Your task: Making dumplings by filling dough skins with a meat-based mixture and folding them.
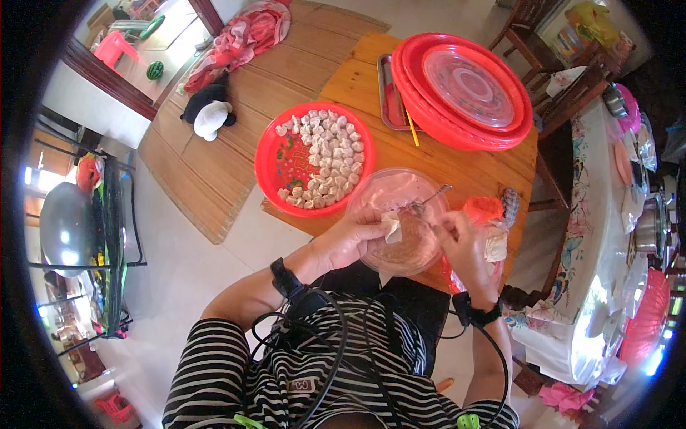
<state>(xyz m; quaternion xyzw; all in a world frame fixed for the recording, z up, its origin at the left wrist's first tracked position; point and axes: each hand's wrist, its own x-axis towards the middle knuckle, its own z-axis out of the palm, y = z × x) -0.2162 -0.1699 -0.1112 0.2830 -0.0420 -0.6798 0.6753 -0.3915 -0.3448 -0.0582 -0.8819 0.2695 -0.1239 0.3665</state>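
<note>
Between thumb and fingers, my left hand [364, 233] holds a dough wrapper [392, 226] over the near left part of a clear plastic bowl [370, 187]. Minced filling [412, 236] lies in that bowl, and a metal spoon [437, 197] leans on its far right rim. My right hand [460, 233] is at the bowl's right side with fingers bent; whether anything is between them cannot be told. Beyond my left hand, a red round tray [261, 161] carries many small folded dumplings [332, 150]. A stack of square wrappers [496, 246] sits on red plastic right of my right hand.
Stacked red basins with a clear lid [466, 83] stand at the wooden table's [450, 169] far end, partly over a metal tray [386, 94] with a yellow stick [412, 128]. Wooden chairs [568, 88] and a cloth-covered table [563, 268] are at the right.
</note>
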